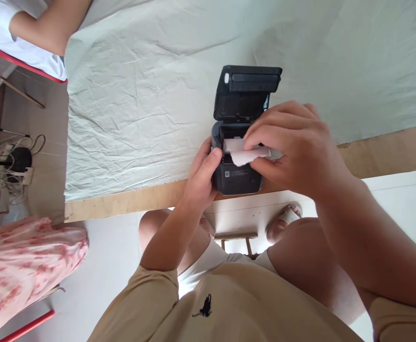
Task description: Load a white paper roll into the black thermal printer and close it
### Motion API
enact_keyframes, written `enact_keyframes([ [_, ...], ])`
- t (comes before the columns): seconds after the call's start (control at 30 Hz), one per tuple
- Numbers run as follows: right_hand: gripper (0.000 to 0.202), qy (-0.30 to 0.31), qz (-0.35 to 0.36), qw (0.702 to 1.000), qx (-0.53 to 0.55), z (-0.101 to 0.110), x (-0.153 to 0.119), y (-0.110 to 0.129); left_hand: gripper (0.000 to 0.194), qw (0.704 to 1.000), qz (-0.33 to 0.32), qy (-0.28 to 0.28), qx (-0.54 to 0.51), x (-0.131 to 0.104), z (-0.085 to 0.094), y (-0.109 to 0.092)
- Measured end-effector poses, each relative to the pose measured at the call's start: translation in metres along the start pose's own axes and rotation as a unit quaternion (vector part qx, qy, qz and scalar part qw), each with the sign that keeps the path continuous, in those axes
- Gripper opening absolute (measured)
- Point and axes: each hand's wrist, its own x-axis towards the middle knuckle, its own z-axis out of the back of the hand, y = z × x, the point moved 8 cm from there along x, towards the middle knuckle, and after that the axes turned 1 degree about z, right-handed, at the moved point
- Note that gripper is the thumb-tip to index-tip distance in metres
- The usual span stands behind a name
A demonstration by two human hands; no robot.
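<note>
A small black portable receipt printer (238,178) is at the table's front edge, its lid (247,90) swung up and back. My left hand (204,171) grips its left side, thumb on the rim of the paper bay. Over the bay, my right hand (289,142) pinches a strip of white paper (247,156) between thumb and fingers. Part of the paper reaches down into the bay; how far it goes in is hidden by my fingers. The printer's right side is mostly behind my right hand.
A pale, wrinkled cloth (140,104) covers the table, with a bare wooden edge (122,197) along the front. Another person's arm (47,28) rests at the far left corner. Tangled cables (12,166) and a pink floral cloth (30,266) are on the left.
</note>
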Motion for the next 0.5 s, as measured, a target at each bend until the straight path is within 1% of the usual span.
enact_keyframes([
  [0.03,0.020,0.016,0.010,1.000,0.015,0.000,0.000,0.004,0.057,1.000,-0.003,0.005,0.006,0.000,0.000,0.000],
  [0.1,0.027,0.048,0.021,0.997,0.055,-0.002,0.000,0.008,0.061,0.999,0.000,0.012,0.030,0.000,0.002,0.002],
  [0.13,0.030,0.032,0.021,0.996,0.075,0.001,0.001,0.007,0.065,0.999,0.006,0.012,0.042,0.000,0.004,0.003],
  [0.17,0.029,-0.005,0.016,0.996,0.085,0.007,0.002,0.005,0.069,0.998,0.013,0.010,0.052,0.001,0.006,0.004],
  [0.23,0.014,-0.093,-0.007,0.993,0.073,0.020,0.003,-0.005,0.077,0.998,0.026,0.008,0.065,0.002,0.008,0.006],
  [0.27,0.005,-0.120,-0.026,0.991,0.055,0.023,0.003,-0.011,0.080,0.997,0.030,0.008,0.067,0.002,0.009,0.007],
  [0.3,0.016,-0.127,-0.049,0.990,0.039,0.023,0.003,-0.018,0.082,0.997,0.034,0.008,0.068,0.003,0.009,0.007],
  [0.33,0.029,-0.119,-0.068,0.990,0.033,0.021,0.003,-0.024,0.082,0.997,0.036,0.007,0.068,0.003,0.010,0.007],
  [0.37,0.038,-0.112,-0.081,0.989,0.043,0.019,0.003,-0.028,0.082,0.997,0.037,0.005,0.065,0.004,0.010,0.007],
  [0.4,0.039,-0.120,-0.083,0.987,0.063,0.020,0.002,-0.030,0.080,0.998,0.037,0.001,0.059,0.004,0.011,0.007],
  [0.43,0.035,-0.138,-0.078,0.983,0.087,0.023,0.001,-0.030,0.078,0.998,0.037,-0.002,0.053,0.004,0.012,0.008],
  [0.5,0.012,-0.185,-0.059,0.974,0.119,0.035,-0.001,-0.025,0.077,0.999,0.032,-0.003,0.042,0.005,0.013,0.008],
])
